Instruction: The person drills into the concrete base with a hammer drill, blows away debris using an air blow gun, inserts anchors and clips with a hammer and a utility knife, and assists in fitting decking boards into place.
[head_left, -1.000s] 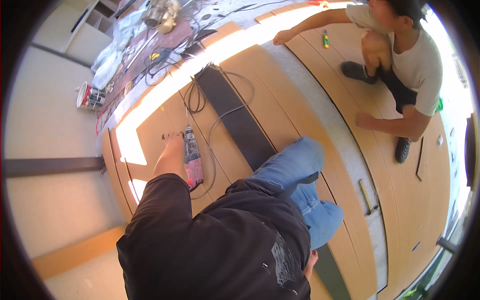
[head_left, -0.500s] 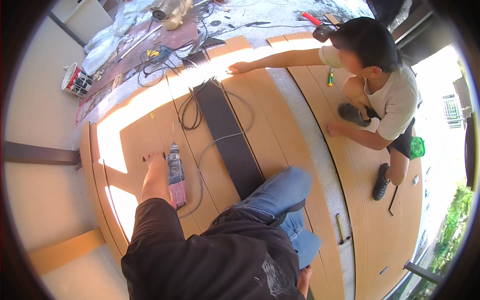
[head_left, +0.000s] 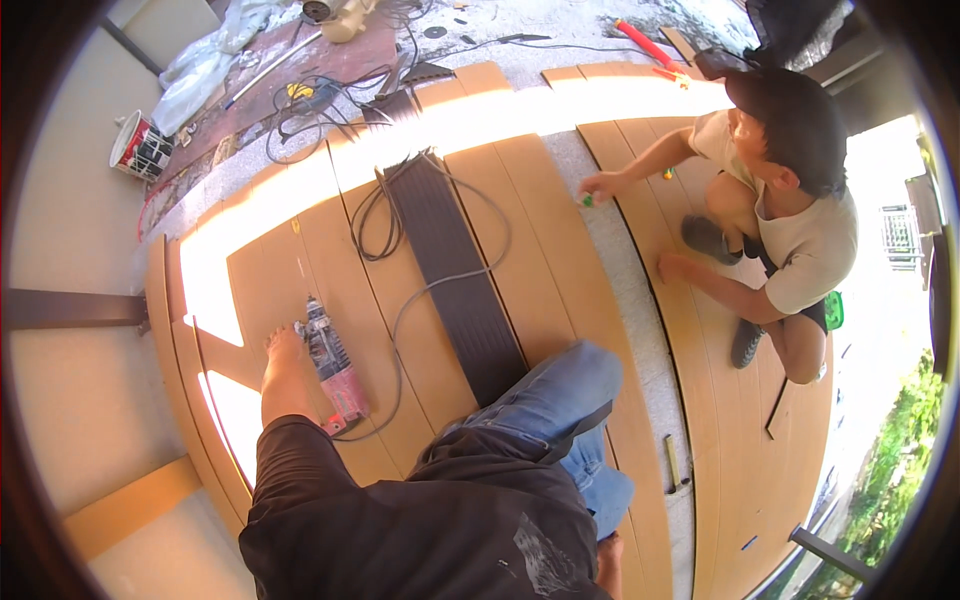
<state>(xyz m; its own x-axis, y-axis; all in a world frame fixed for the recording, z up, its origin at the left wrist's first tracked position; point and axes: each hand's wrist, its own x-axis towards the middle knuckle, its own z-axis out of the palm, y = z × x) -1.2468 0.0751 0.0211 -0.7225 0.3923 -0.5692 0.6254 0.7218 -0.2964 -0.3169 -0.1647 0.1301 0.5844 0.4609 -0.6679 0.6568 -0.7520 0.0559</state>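
My left hand (head_left: 283,348) is closed at the front side of a power drill (head_left: 335,365), seemingly round its side handle. The drill has a dark grey front and a pink-red rear body. It lies tilted over the tan deck boards, its long thin bit pointing away from me. A grey cable runs from its rear to a coil (head_left: 378,225) on the boards. My right hand (head_left: 609,558) is low beside my jeans; its fingers are hidden.
A dark grooved board (head_left: 450,280) lies between the tan boards. On the right a co-worker (head_left: 790,200) squats, one hand near a small green thing (head_left: 588,201). A bare strip (head_left: 640,330) separates the boards. A bucket (head_left: 142,148) stands far left.
My left hand has moved left and nearer, and the drill has swung so its bit points further left. The co-worker has drawn the outstretched arm back to the right.
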